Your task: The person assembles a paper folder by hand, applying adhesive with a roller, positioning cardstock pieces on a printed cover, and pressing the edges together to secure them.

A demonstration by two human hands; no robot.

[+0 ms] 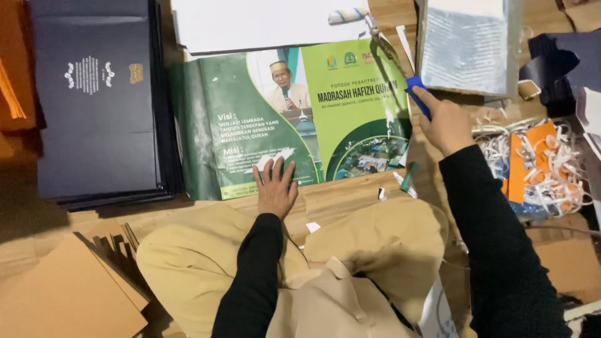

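Wooden floor boards carry everything, and the person sits on them with tan-trousered knees drawn up at the near edge. At near left, a fanned stack of brown card sheets lies just beside the left knee. Farther off on the left, a pile of dark blue folders sits with its right edge touching a green printed poster, which is spread flat in the middle. A strip of bare boards runs between the poster's near edge and the knees. The left hand lies open, fingers spread, palm down on the poster's near edge, holding nothing. A white sheet overlaps the poster's far edge. The right hand is closed around the blue handle of a paint roller, whose thin frame slants over the poster's right part to a striped sleeve at the far edge. A grey tray lies just beyond that hand. At right, a heap of white and orange paper trimmings crowds the floor beside the right sleeve.
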